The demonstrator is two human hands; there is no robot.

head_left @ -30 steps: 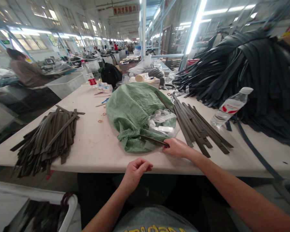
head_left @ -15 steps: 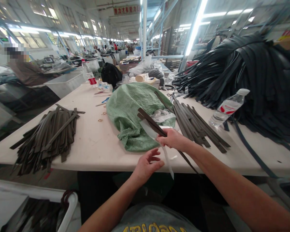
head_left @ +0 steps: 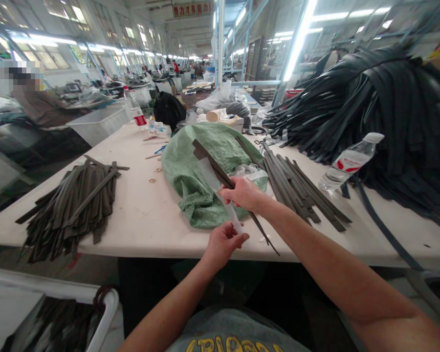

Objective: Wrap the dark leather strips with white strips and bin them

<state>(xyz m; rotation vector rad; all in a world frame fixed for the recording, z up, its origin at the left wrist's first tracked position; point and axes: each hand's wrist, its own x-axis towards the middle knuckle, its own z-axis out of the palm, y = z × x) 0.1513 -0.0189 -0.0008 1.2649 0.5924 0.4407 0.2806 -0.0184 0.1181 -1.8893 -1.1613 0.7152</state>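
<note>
My right hand (head_left: pixel 242 194) is closed round dark brown strips (head_left: pixel 213 162) that slant up to the left, their thin ends hanging below the wrist. A translucent white strip (head_left: pixel 209 174) runs alongside them and down to my left hand (head_left: pixel 223 243), whose thumb and fingers pinch its lower end. Behind the hands lies a green woven sack (head_left: pixel 183 161) with crumpled white scraps (head_left: pixel 246 171) on it. To the right of the sack, more brown strips (head_left: pixel 288 186) lie side by side. A heap of similar strips (head_left: pixel 73 208) sits at the table's left.
A tall mound of black straps (head_left: pixel 385 112) fills the right side, with a water bottle (head_left: pixel 352 161) leaning before it. Scissors (head_left: pixel 157 152) and another bottle (head_left: pixel 135 108) lie farther back. A white bin (head_left: pixel 110 298) holding dark strips stands at lower left. A person (head_left: pixel 36 98) sits far left.
My right hand has moved up and left with the brown strips. My left hand, previously apart with open fingers, has closed on the lower end of the white strip.
</note>
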